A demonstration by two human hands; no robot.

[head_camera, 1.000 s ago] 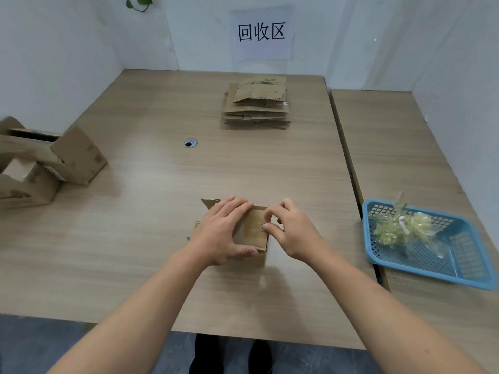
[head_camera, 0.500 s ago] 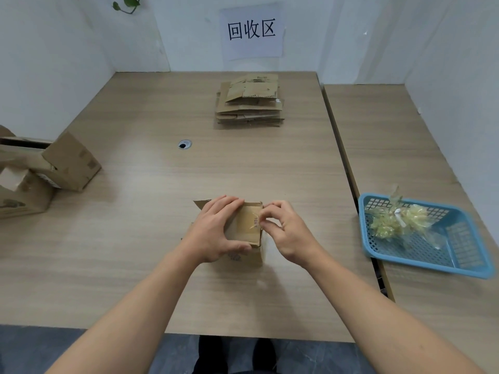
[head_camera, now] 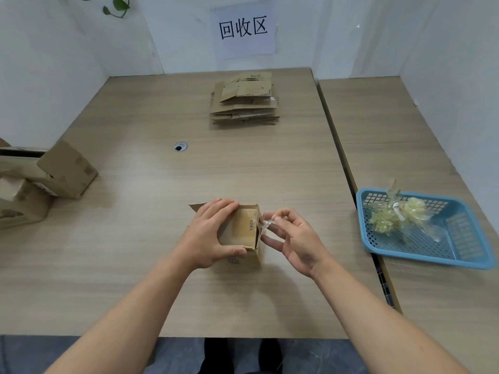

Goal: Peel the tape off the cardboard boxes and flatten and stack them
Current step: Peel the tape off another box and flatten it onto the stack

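Observation:
A small cardboard box [head_camera: 244, 230] stands on the wooden table [head_camera: 151, 238] near its front middle. My left hand [head_camera: 209, 233] grips the box from the left, fingers over its top and thumb on the near side. My right hand [head_camera: 293, 237] is just right of the box and pinches a strip of clear tape [head_camera: 266, 224] that still hangs on the box's right top edge. A stack of flattened boxes [head_camera: 244, 102] lies at the far middle of the table.
Several unflattened cardboard boxes [head_camera: 40, 182] sit at the left edge. A blue plastic basket [head_camera: 421, 228] with crumpled used tape rests on the right-hand table. A cable hole [head_camera: 180, 146] is in the tabletop. White walls close in the back and sides.
My right hand has drawn away to the right from the box top, pulling a strip of clear tape loose. My left hand kept hold of the box.

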